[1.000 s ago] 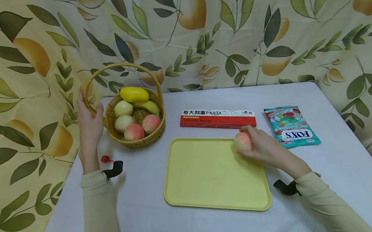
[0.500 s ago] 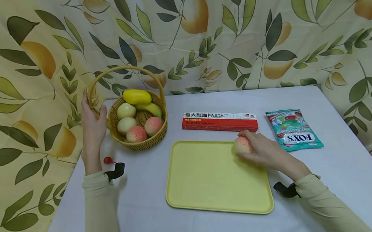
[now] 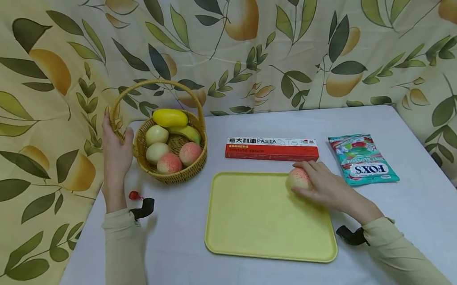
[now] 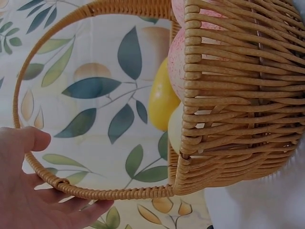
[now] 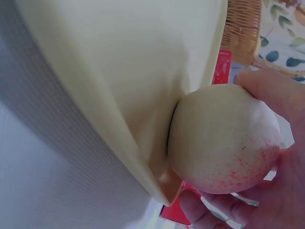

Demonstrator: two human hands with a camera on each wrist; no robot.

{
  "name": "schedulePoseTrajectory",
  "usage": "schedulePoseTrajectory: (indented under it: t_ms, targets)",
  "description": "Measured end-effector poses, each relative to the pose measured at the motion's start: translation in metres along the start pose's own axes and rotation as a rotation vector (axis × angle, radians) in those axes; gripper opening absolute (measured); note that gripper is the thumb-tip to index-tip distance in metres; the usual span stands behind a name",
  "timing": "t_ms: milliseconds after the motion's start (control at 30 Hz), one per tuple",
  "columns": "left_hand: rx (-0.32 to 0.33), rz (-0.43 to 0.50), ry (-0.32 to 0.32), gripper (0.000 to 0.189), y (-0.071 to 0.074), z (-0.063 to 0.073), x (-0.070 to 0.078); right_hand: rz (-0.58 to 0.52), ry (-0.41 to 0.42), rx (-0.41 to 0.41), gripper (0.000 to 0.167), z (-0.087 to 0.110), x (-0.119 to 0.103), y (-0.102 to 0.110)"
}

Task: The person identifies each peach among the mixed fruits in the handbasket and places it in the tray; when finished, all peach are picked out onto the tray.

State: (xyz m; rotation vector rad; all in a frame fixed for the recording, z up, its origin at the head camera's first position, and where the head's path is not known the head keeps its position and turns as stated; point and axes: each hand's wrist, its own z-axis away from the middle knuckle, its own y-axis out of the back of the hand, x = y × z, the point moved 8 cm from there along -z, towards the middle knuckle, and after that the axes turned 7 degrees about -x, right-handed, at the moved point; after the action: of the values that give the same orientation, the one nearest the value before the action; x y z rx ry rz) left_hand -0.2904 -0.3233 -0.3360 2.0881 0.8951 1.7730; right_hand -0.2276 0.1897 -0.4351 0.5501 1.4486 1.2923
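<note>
In the head view my left hand (image 3: 116, 156) is at the left side of a wicker basket (image 3: 175, 177), the handle (image 4: 119, 193) lying between thumb and fingers. The fingers stretch along the handle's outer side and the thumb crosses it. In the basket are a mango (image 3: 170, 118), a banana (image 3: 187, 133), two pale round fruits (image 3: 157, 153) and two pink peaches (image 3: 169, 163). My right hand (image 3: 324, 184) holds another peach (image 5: 224, 138), thumb on one side and fingers on the other. This peach sits at the far right corner of a yellow tray (image 3: 267, 220), against the tray's surface.
A red pasta box (image 3: 269, 150) lies behind the tray. Right of it is a teal FOX'S candy bag (image 3: 362, 158). A small red object (image 3: 134, 195) lies beside my left wrist. Patterned cloth (image 3: 221, 49) hangs behind the white table (image 3: 181, 253).
My right hand has shifted slightly nearer and lower with the peach at the tray's corner. My left hand stays at the basket handle. The head view has tilted a little.
</note>
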Motion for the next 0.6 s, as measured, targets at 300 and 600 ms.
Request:
schedulePoseTrajectory:
  t_ms: [300, 600]
  targets:
    - [0.027, -0.021, 0.004, 0.075, 0.001, 0.005, -0.002, 0.085, 0.086, 0.099, 0.067, 0.001, -0.017, 0.008]
    - [0.029, 0.003, -0.02, 0.076, -0.002, 0.005, -0.006, 0.137, 0.244, 0.159, 0.068, -0.01, -0.075, 0.014]
